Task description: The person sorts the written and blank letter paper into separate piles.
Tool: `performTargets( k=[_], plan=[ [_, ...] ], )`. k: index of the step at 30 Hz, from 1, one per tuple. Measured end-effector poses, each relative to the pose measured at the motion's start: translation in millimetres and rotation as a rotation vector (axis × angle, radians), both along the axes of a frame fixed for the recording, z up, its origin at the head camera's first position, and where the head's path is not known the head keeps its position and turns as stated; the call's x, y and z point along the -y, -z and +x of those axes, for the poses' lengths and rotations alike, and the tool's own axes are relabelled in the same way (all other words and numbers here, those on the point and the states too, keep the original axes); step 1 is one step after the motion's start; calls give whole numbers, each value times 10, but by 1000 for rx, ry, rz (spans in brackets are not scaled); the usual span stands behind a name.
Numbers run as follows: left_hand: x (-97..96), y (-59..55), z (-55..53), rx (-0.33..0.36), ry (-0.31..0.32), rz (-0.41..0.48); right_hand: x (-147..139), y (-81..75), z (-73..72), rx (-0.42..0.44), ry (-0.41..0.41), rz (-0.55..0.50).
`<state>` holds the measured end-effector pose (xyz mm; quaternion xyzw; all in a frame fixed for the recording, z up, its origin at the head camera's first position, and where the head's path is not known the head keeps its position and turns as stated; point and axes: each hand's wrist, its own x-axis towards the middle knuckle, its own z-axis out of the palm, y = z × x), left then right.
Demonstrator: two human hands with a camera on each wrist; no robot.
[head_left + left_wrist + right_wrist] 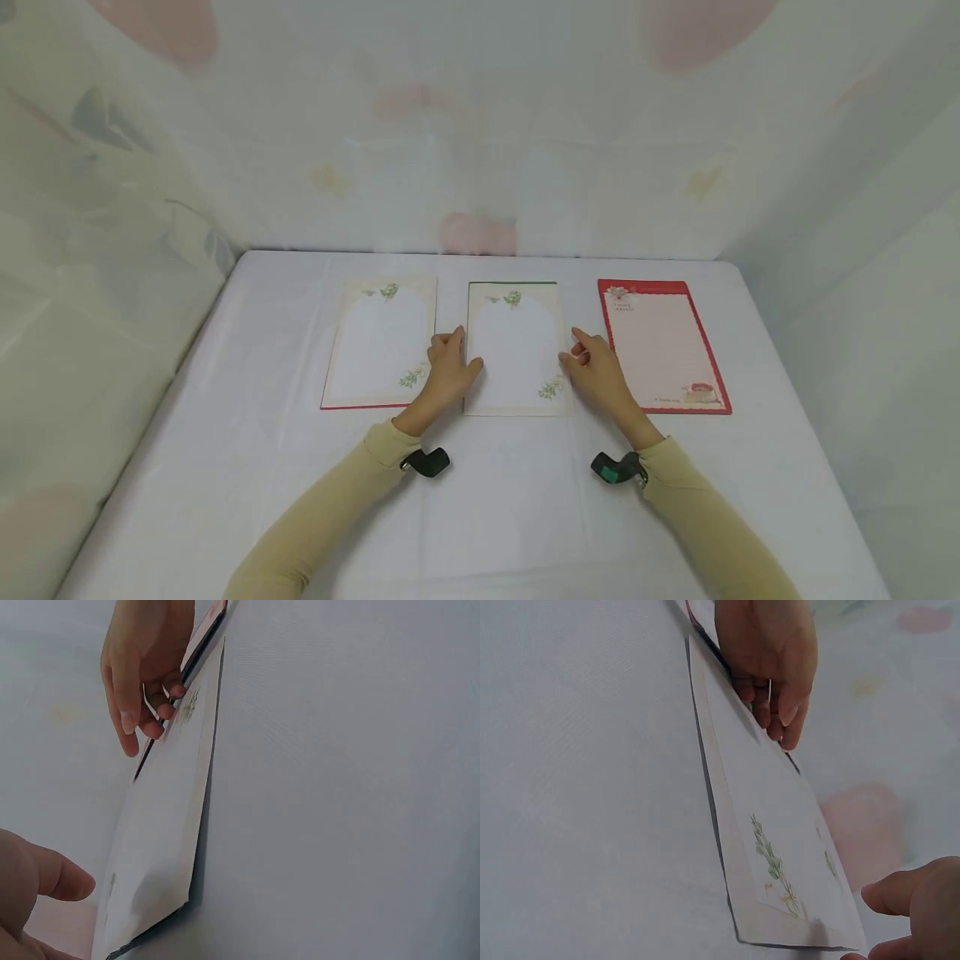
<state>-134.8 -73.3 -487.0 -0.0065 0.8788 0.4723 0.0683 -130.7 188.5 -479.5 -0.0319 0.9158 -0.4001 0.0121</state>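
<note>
A cream notepad [513,350] with green leaf sprigs and a green top edge lies flat between the two hands. At its left edge is my left hand [447,371], fingers loosely extended and thumb over the page margin. My right hand [596,375] is beside the right edge, its thumb and index finger apart and the other fingers loosely bent. The left wrist view has the left thumb [71,879] raised over the sheet. Nothing is gripped by either hand. In the right wrist view, the right thumb [889,892] stands apart from the pad's edge.
A similar leaf-printed notepad [375,358] with a red bottom edge lies to the left. On the right lies a red-bordered notepad [663,350] with a pink page, partly behind the right hand. The white-covered table [510,508] has patterned curtains [480,150] around it.
</note>
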Motion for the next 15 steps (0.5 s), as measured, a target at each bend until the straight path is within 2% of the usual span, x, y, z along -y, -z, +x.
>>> performTargets(
  k=[6,15],
  plan=[
    [-8,6,17,-31,-16,-10,57,66,-23,-6,15,9],
    [-13,41,-5,-30,17,-24,58,139,-51,-29,19,-15]
  ],
)
